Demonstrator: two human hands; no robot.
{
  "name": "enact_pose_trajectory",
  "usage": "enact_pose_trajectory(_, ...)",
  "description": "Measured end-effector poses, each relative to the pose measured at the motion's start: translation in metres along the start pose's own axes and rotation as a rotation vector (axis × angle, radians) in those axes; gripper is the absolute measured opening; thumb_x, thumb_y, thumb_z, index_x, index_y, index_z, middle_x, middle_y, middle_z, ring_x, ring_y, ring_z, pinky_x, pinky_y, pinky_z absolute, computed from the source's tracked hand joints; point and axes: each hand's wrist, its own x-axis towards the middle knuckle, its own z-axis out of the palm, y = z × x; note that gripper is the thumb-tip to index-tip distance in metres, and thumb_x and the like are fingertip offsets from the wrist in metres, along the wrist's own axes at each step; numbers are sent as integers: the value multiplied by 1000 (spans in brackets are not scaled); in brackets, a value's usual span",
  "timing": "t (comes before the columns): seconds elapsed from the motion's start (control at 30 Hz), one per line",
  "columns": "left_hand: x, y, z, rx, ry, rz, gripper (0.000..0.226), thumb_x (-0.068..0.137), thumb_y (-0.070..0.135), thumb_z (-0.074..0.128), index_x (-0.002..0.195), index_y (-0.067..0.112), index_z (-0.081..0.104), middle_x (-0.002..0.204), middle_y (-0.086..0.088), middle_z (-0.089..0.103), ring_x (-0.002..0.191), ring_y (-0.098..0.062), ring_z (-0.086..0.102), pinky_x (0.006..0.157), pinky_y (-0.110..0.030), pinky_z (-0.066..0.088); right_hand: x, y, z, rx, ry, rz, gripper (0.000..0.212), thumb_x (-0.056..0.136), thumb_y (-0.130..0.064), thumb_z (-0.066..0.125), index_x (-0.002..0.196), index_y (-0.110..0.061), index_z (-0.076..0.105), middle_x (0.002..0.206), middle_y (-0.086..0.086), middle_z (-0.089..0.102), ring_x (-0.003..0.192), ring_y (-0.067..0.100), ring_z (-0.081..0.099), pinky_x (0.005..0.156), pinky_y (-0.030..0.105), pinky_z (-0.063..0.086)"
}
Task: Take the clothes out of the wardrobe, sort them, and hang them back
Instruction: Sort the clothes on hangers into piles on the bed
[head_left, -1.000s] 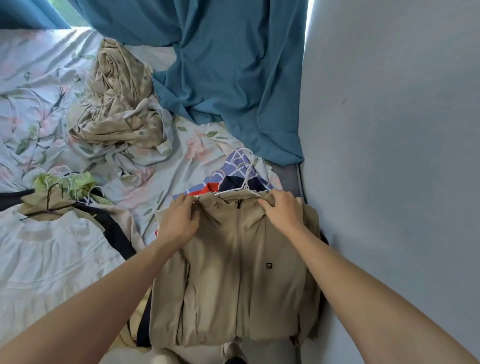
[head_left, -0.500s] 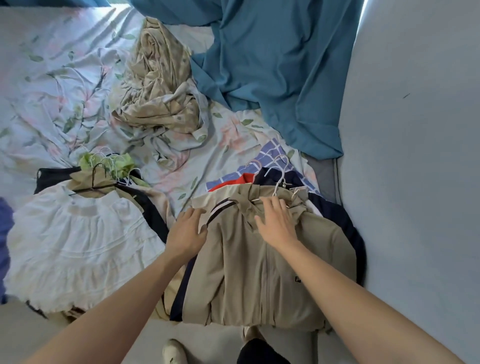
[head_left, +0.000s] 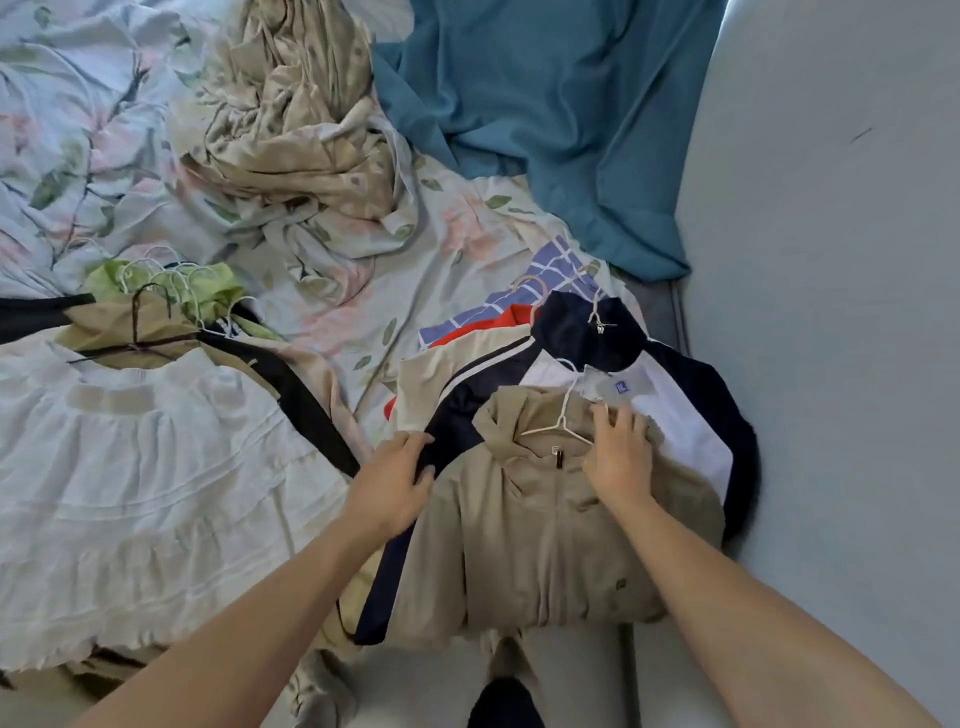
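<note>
In the lower right of the frame a beige jacket (head_left: 545, 525) on a white hanger (head_left: 563, 415) lies on a pile of clothes on the bed (head_left: 363, 312). The left hand (head_left: 397, 480) grips a dark navy sleeve (head_left: 452, 431) beside it. The right hand (head_left: 618, 457) presses on the jacket's collar with fingers nearly straight.

Two hands (head_left: 395, 483) (head_left: 618, 457), one khaki jacket (head_left: 545, 540), one white skirt (head_left: 130, 478)

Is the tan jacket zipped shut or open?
Zipped shut: the tan jacket front is closed to the zipper pull at its collar.
</note>
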Motion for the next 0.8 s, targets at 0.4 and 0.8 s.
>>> enact_pose_trajectory(0.4, 61, 40, 139, 188, -33, -5, 26, 104, 42, 50, 115, 19, 49, 117, -2, 50, 111, -29, 49, 81, -44, 43, -8, 82, 58, -14, 184, -251, 23, 88, -20, 68, 108, -14, 58, 101, 6, 57, 95, 30, 52, 81, 45, 52)
enact_pose_trajectory(0.8, 152, 128, -7, 30, 302, 190, 33, 109, 39, 38, 91, 20, 58, 95, 0, 66, 90, -28, 62, 74, -43, 47, 108, 71, -102, -24, 452, -228, 25, 94, -34, 70, 108, -18, 56, 105, 4, 58, 93, 29, 55, 72, 44, 48)
